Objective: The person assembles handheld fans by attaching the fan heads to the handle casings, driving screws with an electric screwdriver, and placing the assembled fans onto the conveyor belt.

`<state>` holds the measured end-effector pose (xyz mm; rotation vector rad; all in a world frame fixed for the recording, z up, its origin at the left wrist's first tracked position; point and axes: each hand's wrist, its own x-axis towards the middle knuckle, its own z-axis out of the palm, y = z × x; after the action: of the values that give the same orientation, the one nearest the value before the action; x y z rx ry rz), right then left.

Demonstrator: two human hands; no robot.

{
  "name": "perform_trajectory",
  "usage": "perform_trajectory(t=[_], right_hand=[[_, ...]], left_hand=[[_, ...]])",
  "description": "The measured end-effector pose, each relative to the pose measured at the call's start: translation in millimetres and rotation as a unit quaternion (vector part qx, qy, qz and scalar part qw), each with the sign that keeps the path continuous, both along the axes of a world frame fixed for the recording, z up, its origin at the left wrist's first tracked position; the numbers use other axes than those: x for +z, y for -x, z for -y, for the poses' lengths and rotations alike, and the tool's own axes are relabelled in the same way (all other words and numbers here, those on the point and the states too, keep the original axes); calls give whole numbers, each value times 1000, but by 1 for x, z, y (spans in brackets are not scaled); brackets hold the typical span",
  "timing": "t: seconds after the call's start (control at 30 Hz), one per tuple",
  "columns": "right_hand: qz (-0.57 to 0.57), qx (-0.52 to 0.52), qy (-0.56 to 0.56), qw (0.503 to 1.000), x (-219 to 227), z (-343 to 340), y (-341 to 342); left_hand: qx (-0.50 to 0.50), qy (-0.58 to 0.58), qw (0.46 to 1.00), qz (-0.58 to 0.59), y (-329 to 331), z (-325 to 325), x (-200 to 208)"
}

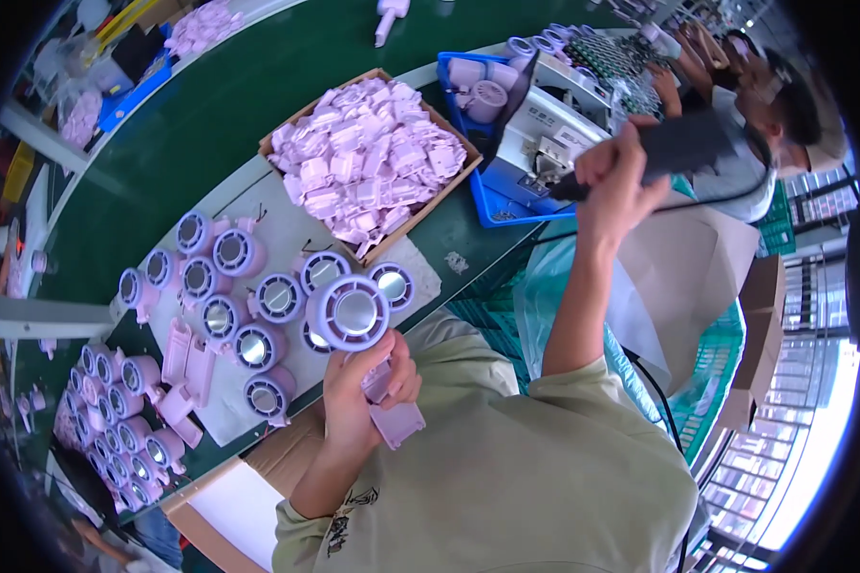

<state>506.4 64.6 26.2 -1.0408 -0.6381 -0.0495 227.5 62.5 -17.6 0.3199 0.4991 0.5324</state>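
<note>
The left hand (361, 382) grips a lilac handheld fan (352, 315) by its handle, while the right hand (613, 177) clenches a black power screwdriver (683, 148) (raised above the bench (210, 124)).

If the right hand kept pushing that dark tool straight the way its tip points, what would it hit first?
Probably the white machine sitting in the blue tray. The right hand holds the dark power tool with its tip aimed left at that machine's front. Depth is unclear, so it might pass above it.
</note>
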Motion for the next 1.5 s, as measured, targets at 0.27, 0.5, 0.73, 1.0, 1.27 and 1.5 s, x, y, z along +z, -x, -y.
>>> perform_trajectory(t=[0.27, 0.5, 0.73, 1.0, 1.27, 1.5], right_hand=[[-54, 377, -190, 905, 33, 47, 84], [44, 467, -193, 862, 32, 40, 116], [51, 477, -162, 862, 29, 41, 120], [40, 496, -128, 858, 26, 41, 121], [-1, 489, -155, 858, 22, 45, 125], [-37, 495, -167, 852, 11, 40, 125]], left_hand=[[33, -4, 997, -69, -28, -3, -2], [36, 76, 996, -3, -30, -2, -1], [-8, 43, 999, 33, -24, 1, 1], [20, 18, 998, -50, -27, 2, 8], [54, -50, 995, -74, -26, 6, 10], [75, -48, 989, -115, -28, 3, 10]])
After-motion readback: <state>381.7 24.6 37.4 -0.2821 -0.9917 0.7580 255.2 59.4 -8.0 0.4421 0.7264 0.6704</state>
